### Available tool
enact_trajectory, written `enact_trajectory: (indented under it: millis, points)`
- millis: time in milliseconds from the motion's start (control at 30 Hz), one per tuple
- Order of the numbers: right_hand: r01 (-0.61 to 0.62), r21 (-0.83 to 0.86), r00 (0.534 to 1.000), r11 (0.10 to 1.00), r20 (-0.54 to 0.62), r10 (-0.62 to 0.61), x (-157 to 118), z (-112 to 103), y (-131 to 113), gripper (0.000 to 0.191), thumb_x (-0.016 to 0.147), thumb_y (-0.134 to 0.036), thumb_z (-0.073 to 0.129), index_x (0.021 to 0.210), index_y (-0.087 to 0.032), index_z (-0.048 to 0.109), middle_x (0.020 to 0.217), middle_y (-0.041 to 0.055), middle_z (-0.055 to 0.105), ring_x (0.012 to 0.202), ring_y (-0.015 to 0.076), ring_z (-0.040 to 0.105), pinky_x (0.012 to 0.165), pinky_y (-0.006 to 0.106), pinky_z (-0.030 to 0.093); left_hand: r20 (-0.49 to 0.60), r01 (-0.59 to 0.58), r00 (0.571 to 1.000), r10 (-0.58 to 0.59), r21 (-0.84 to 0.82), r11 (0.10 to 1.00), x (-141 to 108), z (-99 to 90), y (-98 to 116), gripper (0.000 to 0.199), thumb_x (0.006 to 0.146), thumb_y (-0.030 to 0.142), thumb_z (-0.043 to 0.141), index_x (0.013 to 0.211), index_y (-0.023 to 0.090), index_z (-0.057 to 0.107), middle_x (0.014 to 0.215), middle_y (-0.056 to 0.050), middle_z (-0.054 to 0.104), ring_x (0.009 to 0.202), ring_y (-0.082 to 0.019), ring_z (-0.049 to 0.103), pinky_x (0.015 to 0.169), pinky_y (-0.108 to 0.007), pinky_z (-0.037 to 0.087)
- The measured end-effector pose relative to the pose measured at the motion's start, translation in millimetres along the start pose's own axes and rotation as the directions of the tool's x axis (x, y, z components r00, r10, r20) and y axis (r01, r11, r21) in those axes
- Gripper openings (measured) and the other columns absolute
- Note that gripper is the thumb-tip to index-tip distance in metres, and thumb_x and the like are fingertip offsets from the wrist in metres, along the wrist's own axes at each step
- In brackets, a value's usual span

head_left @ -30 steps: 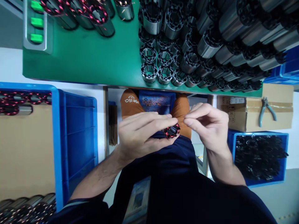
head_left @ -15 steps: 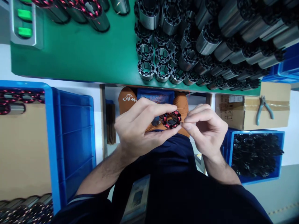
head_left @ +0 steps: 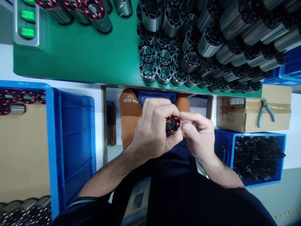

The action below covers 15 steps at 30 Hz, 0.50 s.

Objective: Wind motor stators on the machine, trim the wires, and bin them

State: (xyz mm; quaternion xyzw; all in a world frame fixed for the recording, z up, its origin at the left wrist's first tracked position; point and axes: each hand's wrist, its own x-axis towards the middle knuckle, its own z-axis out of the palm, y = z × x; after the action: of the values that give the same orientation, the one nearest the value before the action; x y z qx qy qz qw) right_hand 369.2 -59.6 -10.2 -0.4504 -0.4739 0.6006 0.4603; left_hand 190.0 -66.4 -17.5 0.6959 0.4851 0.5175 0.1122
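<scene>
While the L hand (head_left: 150, 135) grips a wound core (head_left: 174, 128) w/ curled fingers, between the body & the green table (head_left: 94, 56), the R hand (head_left: 201, 138) has thumb + fingertips bunched at its rim; can't tell if they pinch anything. The core's prob. stiff & dense for its size, poss. slippery on its outer wall, best held there, b/c the red windings (head_left: 177, 123) look fragile.
</scene>
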Motion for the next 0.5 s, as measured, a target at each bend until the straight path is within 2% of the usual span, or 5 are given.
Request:
enact_trajectory:
  millis: [67, 133, 267, 400, 500]
  points:
    - [-0.028, 0.002, 1.0, 1.0, -0.008, 0.028, -3.0, -0.3, 5.9, 0.02, 0.098, -0.048, 0.101, 0.116, -0.04, 0.097, 0.104, 0.0022, 0.085, 0.094, 0.0196, 0.08, 0.089, 0.036, 0.073, -0.003, -0.031, 0.999, 0.032, 0.047, 0.998, -1.8, 2.9, -2.2, 0.029, 0.116, 0.045, 0.073, 0.131, 0.024, 0.061, 0.117, -0.011, 0.073, 0.109, -0.027, 0.069, 0.096, -0.043, 0.062]
    - [-0.027, -0.016, 0.999, 1.0, -0.038, 0.026, -4.6, -1.0, 10.0, 0.018, 0.097, -0.05, 0.101, 0.112, -0.04, 0.098, 0.101, 0.0026, 0.085, 0.092, 0.019, 0.078, 0.084, 0.035, 0.071, 0.006, -0.062, 0.998, 0.062, 0.093, 0.994, -4.3, 6.5, -4.7, 0.028, 0.117, 0.045, 0.072, 0.132, 0.024, 0.062, 0.117, -0.01, 0.074, 0.108, -0.027, 0.069, 0.095, -0.043, 0.061]
    - [0.017, 0.023, 0.999, 1.0, -0.036, -0.017, -4.8, -2.4, 13.0, 0.011, 0.101, -0.039, 0.099, 0.111, -0.044, 0.097, 0.102, 0.0, 0.084, 0.091, 0.0146, 0.075, 0.08, 0.028, 0.065, 0.014, -0.108, 0.994, 0.107, 0.149, 0.983, -9.6, 13.3, -7.7, 0.02, 0.115, 0.034, 0.069, 0.131, 0.023, 0.062, 0.117, -0.01, 0.076, 0.104, -0.026, 0.068, 0.091, -0.04, 0.058]
    - [0.025, -0.001, 0.999, 1.0, 0.048, -0.025, -0.1, -7.9, 8.2, 0.006, 0.108, -0.03, 0.091, 0.109, -0.035, 0.094, 0.098, 0.0001, 0.079, 0.088, 0.0139, 0.072, 0.079, 0.028, 0.062, 0.044, -0.111, 0.993, 0.105, 0.161, 0.981, -11.4, 9.6, -3.2, 0.02, 0.112, 0.025, 0.068, 0.131, 0.022, 0.062, 0.115, -0.01, 0.075, 0.102, -0.025, 0.067, 0.089, -0.038, 0.059]
    - [0.16, -0.162, 0.978, 0.974, 0.161, -0.134, 10.9, -16.6, -5.9, 0.001, 0.108, -0.029, 0.09, 0.108, -0.03, 0.089, 0.096, 0.0016, 0.073, 0.087, 0.0166, 0.069, 0.078, 0.032, 0.061, 0.105, -0.059, 0.993, 0.046, 0.119, 0.991, -7.6, -2.3, 3.7, 0.02, 0.111, 0.024, 0.071, 0.129, 0.023, 0.065, 0.115, -0.009, 0.071, 0.103, -0.024, 0.069, 0.089, -0.035, 0.061]
